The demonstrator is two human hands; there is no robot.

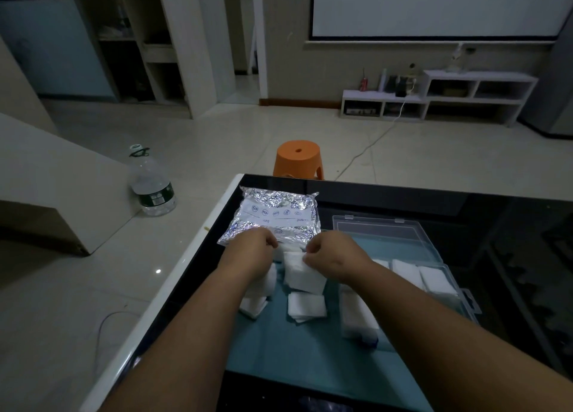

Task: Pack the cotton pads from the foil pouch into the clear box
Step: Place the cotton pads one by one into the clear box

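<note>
My left grip (251,255) sits at the near, open end of the pouch (276,213), fingers curled down over the foil edge. I cannot tell whether they hold the foil, a pad, or nothing, since the knuckles hide the tips. My right grip (333,256) is just beside it, thumb and fingers closed in a pinch on the far edge of a stack (302,275) of white pads, which lies tilted on the mat (294,349) between my wrists, right at the pouch's mouth.

The pouch lies flat on the table (403,197), near its far left corner, with its label side up and its crinkled foil catching the light. More loose pads lie on the mat: a small pile (307,306) just nearer me than the stack, and a few (254,306) partly under my left wrist.

The box (462,297) stands to the right of the pouch, with its lid (378,230) swung open and lying flat on the far side. Pads (434,280) already fill its right part in neat rows, and another row (358,314) stands along its left side, close to my right forearm.

Beyond the table an orange stool (299,157) stands on the tiled floor, and a big water bottle (152,185) stands off to the left.
</note>
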